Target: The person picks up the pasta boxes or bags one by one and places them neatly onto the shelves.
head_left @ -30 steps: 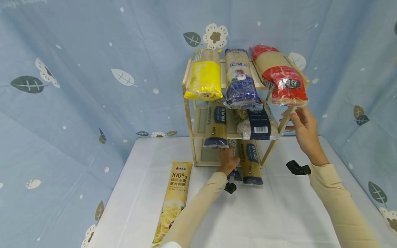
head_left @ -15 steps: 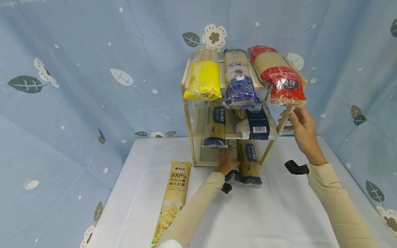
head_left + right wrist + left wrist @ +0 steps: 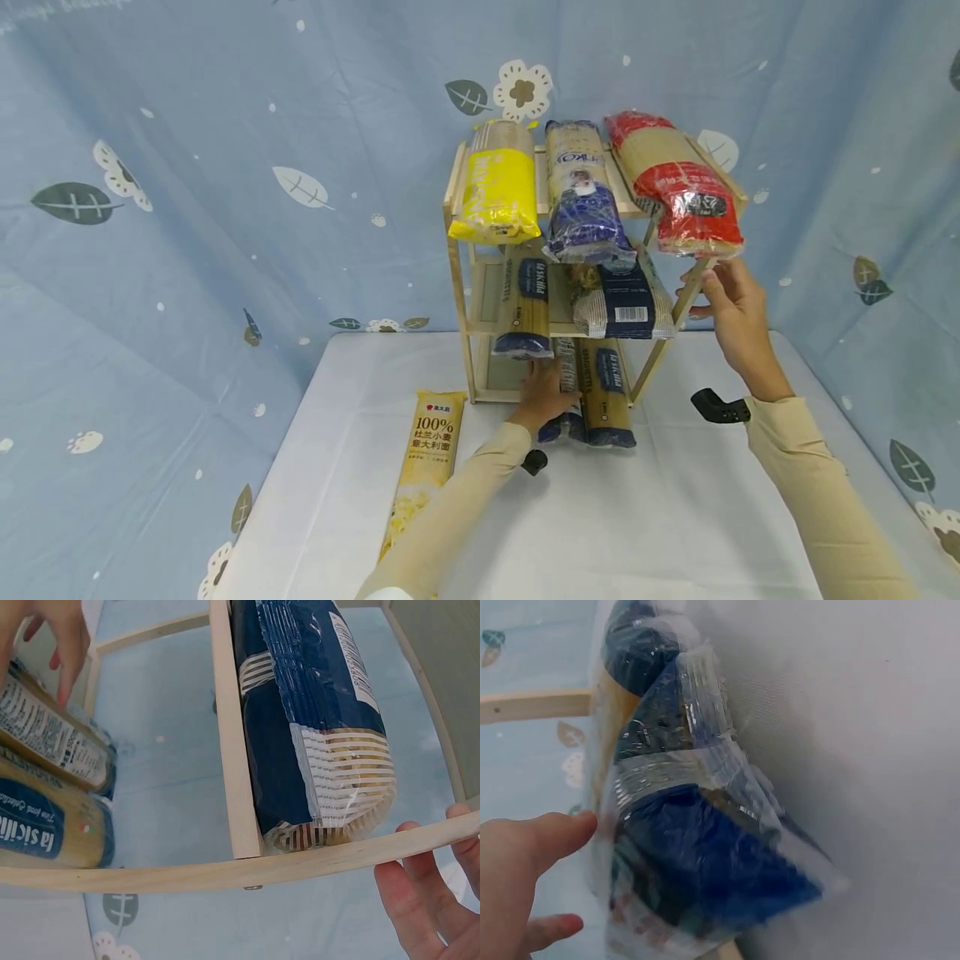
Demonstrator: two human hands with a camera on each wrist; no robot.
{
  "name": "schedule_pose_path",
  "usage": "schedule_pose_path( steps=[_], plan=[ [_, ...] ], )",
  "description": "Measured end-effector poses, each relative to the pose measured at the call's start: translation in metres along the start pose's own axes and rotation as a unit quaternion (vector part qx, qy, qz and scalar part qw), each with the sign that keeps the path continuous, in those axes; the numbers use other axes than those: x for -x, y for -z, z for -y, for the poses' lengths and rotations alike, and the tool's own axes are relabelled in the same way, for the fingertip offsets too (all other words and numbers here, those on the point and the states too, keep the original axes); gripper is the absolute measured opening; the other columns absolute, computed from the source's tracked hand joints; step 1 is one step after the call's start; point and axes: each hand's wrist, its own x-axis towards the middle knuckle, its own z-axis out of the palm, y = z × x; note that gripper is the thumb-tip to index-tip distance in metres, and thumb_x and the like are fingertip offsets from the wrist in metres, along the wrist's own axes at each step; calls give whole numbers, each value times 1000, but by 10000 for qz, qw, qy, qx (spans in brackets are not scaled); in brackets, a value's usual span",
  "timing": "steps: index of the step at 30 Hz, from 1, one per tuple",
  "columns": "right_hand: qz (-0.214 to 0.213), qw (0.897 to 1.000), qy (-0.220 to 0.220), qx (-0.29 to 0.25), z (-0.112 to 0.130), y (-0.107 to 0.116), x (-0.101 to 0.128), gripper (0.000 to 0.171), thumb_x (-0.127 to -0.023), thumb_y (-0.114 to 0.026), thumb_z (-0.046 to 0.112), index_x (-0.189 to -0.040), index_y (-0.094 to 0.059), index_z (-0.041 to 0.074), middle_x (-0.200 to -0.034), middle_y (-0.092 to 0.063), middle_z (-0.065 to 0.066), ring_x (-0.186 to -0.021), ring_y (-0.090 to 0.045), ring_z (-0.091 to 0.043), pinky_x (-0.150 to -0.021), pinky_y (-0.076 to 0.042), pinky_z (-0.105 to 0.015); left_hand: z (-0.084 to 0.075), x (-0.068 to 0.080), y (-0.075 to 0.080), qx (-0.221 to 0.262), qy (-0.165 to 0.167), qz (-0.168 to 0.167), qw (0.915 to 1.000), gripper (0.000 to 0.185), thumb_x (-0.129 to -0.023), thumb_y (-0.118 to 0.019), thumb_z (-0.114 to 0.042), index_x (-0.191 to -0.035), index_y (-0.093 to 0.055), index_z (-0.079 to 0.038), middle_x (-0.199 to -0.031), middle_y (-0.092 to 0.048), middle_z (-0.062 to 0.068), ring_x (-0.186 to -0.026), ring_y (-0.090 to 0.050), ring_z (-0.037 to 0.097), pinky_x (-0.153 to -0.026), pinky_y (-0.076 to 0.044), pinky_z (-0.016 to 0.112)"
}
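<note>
**Seating the bottom-shelf packet**

Nearest us, our left hand [image 3: 546, 390] rests loosely extended fingers on the blue-ended spaghetti packet [image 3: 567, 398], lower shelf. We push it straight back. Farther right, our right hand [image 3: 731, 310] pinches the wooden rack [image 3: 453, 250] upright, steadying it.

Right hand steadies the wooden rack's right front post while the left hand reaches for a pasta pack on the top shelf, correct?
Not the top shelf: in the head view the left hand touches a pasta pack on the bottom shelf. The right hand does grip the wooden rack's right front post.
</note>
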Motion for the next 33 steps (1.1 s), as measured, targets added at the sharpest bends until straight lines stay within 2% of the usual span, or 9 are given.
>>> schedule_pose_path(
  steps=[6,11,14,17,21,26,30,33],
  plan=[
    [-23,10000,40,46,-2,-1,-1,42,-101,-44,10,-142,-42,17,-101,-59,3,-82,-63,-6,-61,-52,-15,6,15,14,-153,-274,286,9991,72,-90,-62,-43,-148,-33,-13,-147,-29,23,-136,-26,41,-94,-39,60],
    [-20,10000,21,52,-1,-2,-1,41,-102,-43,12,-142,-43,18,-101,-59,3,-83,-64,-6,-62,-52,-16,11,33,23,-39,-465,224,9987,67,-91,-62,-40,-146,-36,-13,-148,-26,19,-134,-29,38,-95,-39,59],
    [-16,10000,-13,58,1,-2,-1,41,-102,-42,13,-143,-42,19,-100,-59,2,-83,-64,-7,-62,-52,-16,13,45,30,-38,-555,87,9984,63,-90,-64,-35,-144,-40,-12,-149,-27,17,-132,-32,36,-93,-41,56],
    [-20,10000,-38,53,2,-1,-1,41,-102,-42,14,-143,-42,19,-100,-59,0,-83,-64,-7,-62,-52,-16,17,55,36,-155,-831,-250,9961,60,-88,-68,-29,-141,-45,-10,-146,-33,18,-126,-40,36,-85,-47,53],
    [-27,9999,-56,121,2,-1,0,41,-102,-42,15,-143,-42,20,-101,-59,1,-84,-63,-7,-63,-52,-16,24,65,45,-400,-1093,-540,9917,57,-86,-71,-27,-136,-51,-9,-137,-44,20,-116,-49,35,-74,-52,47],
    [-27,9999,-28,117,1,-1,0,39,-102,-42,16,-141,-43,19,-101,-59,3,-84,-63,-8,-63,-52,-16,30,80,62,-322,-971,-430,9938,55,-85,-71,-27,-135,-52,-12,-136,-44,20,-109,-55,34,-63,-52,37],
    [-29,10000,27,38,0,-1,0,39,-102,-43,14,-141,-44,17,-101,-60,3,-84,-64,-7,-62,-52,-16,34,93,76,-239,-764,-383,9961,57,-87,-68,-31,-137,-49,-14,-141,-39,18,-112,-53,35,-74,-51,44],
    [-41,10000,33,-81,-1,-1,0,38,-102,-43,13,-140,-45,15,-100,-60,2,-82,-64,-7,-62,-52,-16,40,102,84,-298,-803,-556,9948,58,-85,-71,-31,-136,-50,-12,-140,-40,19,-116,-50,36,-81,-50,48]
  ],
)
